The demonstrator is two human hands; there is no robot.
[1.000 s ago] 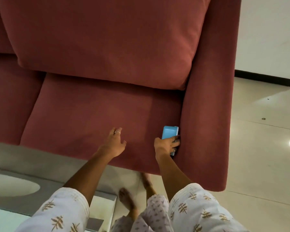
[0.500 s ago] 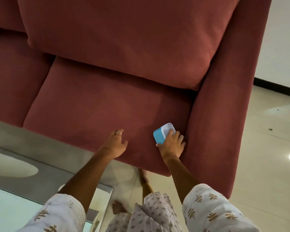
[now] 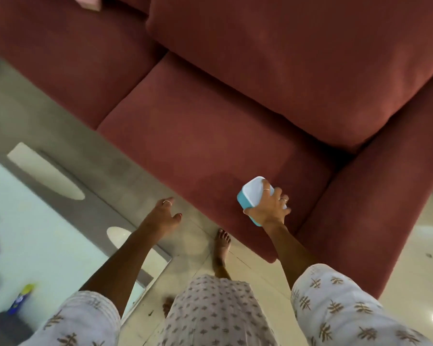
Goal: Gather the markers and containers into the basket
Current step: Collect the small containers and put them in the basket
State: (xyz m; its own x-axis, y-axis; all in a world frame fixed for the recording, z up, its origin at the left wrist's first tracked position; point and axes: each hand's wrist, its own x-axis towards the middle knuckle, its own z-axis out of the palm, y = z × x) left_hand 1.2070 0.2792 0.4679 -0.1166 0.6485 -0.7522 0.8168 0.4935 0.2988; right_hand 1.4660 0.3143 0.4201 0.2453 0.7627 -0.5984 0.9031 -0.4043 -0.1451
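Observation:
A small blue container with a white lid (image 3: 251,196) is held in my right hand (image 3: 270,208), lifted just above the front right corner of the red sofa seat (image 3: 198,136). My left hand (image 3: 161,217) hangs free over the floor beside the seat's front edge, fingers spread and nothing in it. Blue-and-yellow markers (image 3: 20,298) lie blurred on the glass table at the lower left. No basket is in view.
A glass coffee table (image 3: 35,221) stands at the left, close to the sofa. The sofa armrest (image 3: 375,216) rises to the right of the container. A pink object (image 3: 88,2) lies on the far seat at the top. Tiled floor (image 3: 410,270) lies at the right.
My right hand pulled the blue container out from the gap by the armrest and lifted it off the seat. My left hand came off the cushion. The view swung to the left.

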